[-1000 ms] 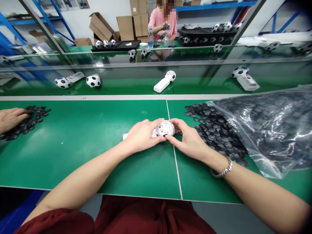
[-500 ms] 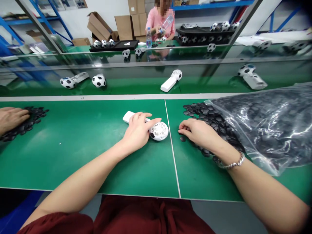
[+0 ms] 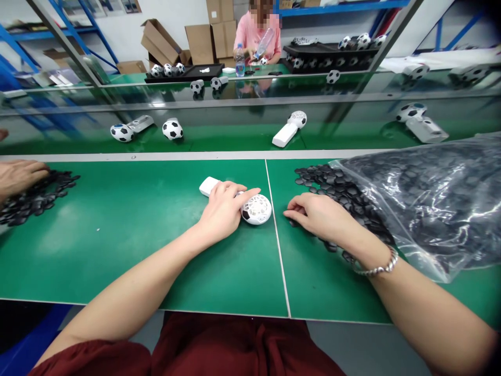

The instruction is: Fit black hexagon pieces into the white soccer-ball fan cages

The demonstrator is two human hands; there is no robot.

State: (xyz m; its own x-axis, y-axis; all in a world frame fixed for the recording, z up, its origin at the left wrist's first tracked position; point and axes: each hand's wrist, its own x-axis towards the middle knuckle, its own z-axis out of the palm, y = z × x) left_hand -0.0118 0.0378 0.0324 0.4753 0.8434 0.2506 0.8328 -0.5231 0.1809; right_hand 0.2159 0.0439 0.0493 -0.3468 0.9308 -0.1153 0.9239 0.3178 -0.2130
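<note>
Right at the centre of the frame, your left hand lies over the white football-patterned device, fingers curled round its neck — its openwork round head out to the right, its handle end poking out at upper left, all of it on the green table. Your right hand, just right of centre, is bent narrow, thumb and fingertips nearly together at the edge of the black pieces; whether they pinch one, you cannot tell. The clear plastic bag fills the right side — and at the left edge, a co-worker's hand rests on another dark pile.
</note>
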